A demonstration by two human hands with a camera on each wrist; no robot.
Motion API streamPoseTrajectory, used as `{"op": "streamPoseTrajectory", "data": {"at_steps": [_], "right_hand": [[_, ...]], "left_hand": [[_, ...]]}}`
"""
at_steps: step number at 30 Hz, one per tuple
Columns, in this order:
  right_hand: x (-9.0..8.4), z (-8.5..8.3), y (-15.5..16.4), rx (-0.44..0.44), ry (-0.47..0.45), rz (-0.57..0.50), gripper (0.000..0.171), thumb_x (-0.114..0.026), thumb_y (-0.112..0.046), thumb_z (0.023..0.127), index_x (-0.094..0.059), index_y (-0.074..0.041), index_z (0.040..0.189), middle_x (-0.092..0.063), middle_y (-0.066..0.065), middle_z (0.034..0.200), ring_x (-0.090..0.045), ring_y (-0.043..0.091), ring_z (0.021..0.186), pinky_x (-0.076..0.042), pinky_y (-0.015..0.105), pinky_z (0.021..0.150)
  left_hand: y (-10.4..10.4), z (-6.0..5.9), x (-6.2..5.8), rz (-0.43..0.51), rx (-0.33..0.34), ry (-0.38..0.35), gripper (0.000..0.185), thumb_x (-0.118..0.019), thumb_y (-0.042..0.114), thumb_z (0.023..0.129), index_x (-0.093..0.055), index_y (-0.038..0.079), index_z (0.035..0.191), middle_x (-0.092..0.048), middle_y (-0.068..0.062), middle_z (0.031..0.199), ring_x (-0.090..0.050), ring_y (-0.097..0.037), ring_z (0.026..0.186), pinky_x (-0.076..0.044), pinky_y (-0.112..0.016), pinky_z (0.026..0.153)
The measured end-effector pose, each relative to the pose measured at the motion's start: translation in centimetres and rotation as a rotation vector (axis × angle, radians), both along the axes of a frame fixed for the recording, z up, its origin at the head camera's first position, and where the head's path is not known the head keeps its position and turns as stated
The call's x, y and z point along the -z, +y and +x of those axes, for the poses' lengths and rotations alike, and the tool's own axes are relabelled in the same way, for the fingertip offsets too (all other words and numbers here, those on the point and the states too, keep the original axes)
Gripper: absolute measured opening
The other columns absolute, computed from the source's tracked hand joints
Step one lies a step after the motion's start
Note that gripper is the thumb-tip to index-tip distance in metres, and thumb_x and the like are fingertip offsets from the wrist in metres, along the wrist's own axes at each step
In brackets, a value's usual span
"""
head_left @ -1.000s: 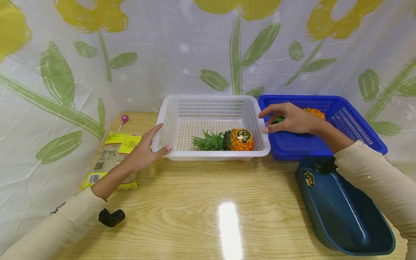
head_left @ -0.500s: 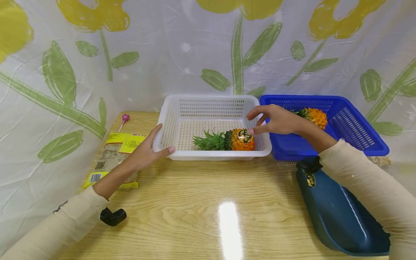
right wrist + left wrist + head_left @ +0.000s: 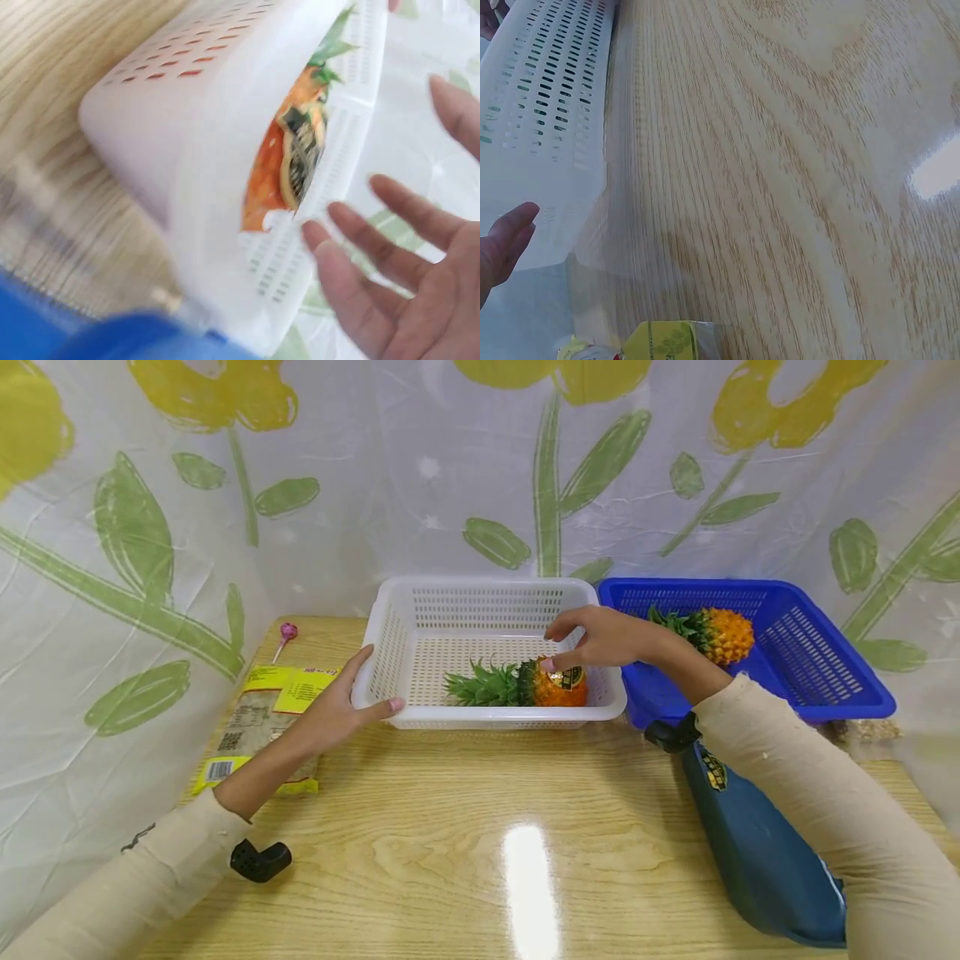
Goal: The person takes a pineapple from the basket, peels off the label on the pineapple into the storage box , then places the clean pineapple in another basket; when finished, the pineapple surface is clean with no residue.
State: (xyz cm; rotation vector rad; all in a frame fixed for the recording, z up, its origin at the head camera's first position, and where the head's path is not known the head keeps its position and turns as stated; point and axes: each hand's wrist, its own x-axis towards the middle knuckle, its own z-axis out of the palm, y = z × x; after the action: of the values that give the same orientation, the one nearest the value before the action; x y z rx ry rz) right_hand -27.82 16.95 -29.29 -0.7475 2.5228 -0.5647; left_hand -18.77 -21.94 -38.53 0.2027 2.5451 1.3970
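In the white basket [image 3: 487, 610], the right hand [image 3: 600, 639] hangs with spread fingers just over the pineapple [image 3: 525, 685], holding nothing. The pineapple lies on its side, leaves pointing left. The left hand [image 3: 337, 702] rests flat against the basket's left corner. A second pineapple [image 3: 712, 633] sits in the blue basket [image 3: 810, 652] beside it, on the wooden table [image 3: 450, 843].

Print on the yellow packet [image 3: 258, 724] and pineapple sticker [image 3: 567, 676] is unreadable

right hand [image 3: 600, 639] over pineapple [image 3: 551, 683], white basket [image 3: 487, 714]
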Motion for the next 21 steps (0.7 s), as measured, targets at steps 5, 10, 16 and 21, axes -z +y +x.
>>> {"op": "streamPoseTrajectory", "data": {"at_steps": [5,10,16,21], "right_hand": [[-0.3,-0.1,-1.6,-0.031,-0.052,0.098,0.066,-0.068,-0.05,0.093,-0.053,-0.01,0.143,-0.049,0.019,0.147,-0.048,0.039,0.135,-0.041,0.058,0.107],[-0.2,-0.1,-2.3,-0.036,-0.084,0.177,0.068,-0.065,-0.048,0.095,-0.049,-0.007,0.146,-0.045,0.023,0.15,-0.042,0.042,0.139,-0.038,0.06,0.109],[0.4,-0.5,-3.1,-0.091,-0.102,0.218,0.066,-0.065,-0.049,0.095,-0.051,-0.01,0.147,-0.039,0.02,0.157,-0.034,0.041,0.145,-0.034,0.06,0.113],[0.5,-0.5,-3.6,-0.13,-0.128,0.235,0.065,-0.067,-0.046,0.094,-0.051,-0.012,0.148,-0.035,0.02,0.16,-0.026,0.042,0.15,-0.034,0.059,0.114]], "left_hand": [[-0.1,0.0,-0.1,0.005,-0.007,-0.001,0.108,-0.07,0.052,0.09,0.006,0.028,0.162,-0.016,-0.02,0.165,-0.036,-0.044,0.144,-0.033,-0.063,0.112],[0.2,-0.1,-0.2,0.001,-0.006,-0.004,0.108,-0.071,0.052,0.089,0.005,0.029,0.162,-0.018,-0.019,0.165,-0.037,-0.042,0.143,-0.033,-0.063,0.112],[0.1,0.2,-0.7,-0.009,-0.005,-0.01,0.108,-0.072,0.05,0.09,0.006,0.028,0.162,-0.018,-0.021,0.165,-0.038,-0.043,0.143,-0.033,-0.064,0.112],[0.2,0.2,-0.8,-0.001,0.003,-0.011,0.108,-0.072,0.047,0.09,0.006,0.026,0.162,-0.021,-0.022,0.163,-0.04,-0.043,0.141,-0.034,-0.063,0.112]]}}
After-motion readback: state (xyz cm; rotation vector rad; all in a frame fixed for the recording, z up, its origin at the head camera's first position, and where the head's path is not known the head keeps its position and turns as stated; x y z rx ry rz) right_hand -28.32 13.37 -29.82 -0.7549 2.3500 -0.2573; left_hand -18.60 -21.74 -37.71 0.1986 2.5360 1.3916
